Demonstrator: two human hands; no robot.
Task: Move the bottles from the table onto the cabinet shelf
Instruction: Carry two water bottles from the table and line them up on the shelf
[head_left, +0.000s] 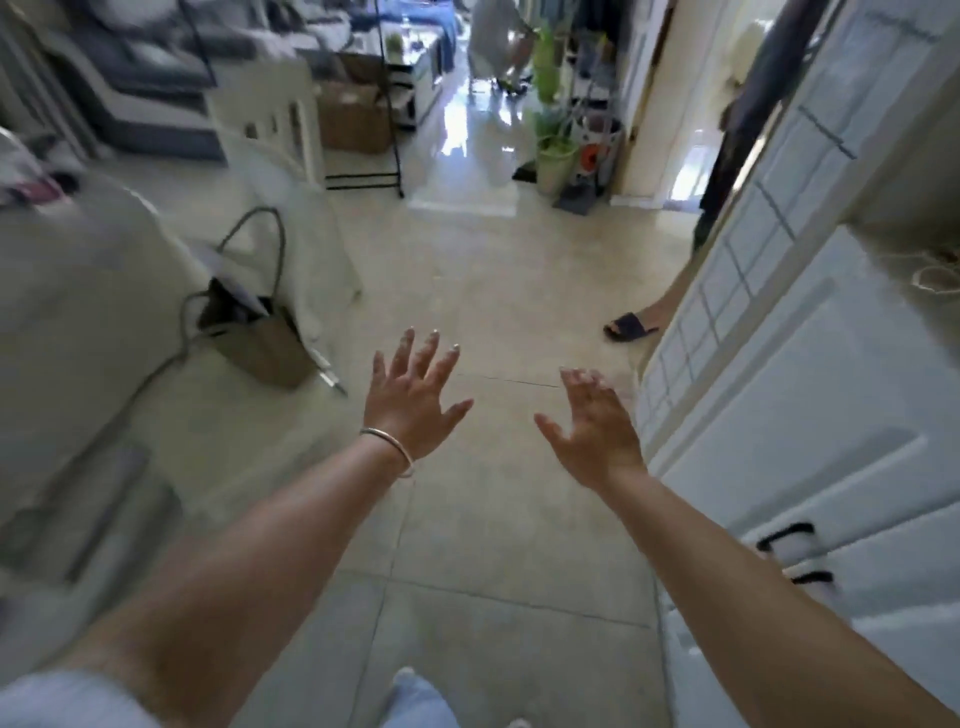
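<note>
Both arms reach forward over the tiled floor (467, 519). The left hand (410, 400), a bangle (389, 447) at its wrist, spreads its fingers wide and holds nothing. The right hand (592, 423) is likewise splayed and empty, its fingertips near the white cabinet door (779, 389). No bottles show.

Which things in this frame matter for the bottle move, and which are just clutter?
Job-related:
- left hand, open, holding nothing
- right hand, open, holding nothing
- white panelled door at right, possibly the cabinet; no bottles visible

Lying about:
- bag on the floor
- cardboard box
- potted plant
- dark slipper
</note>
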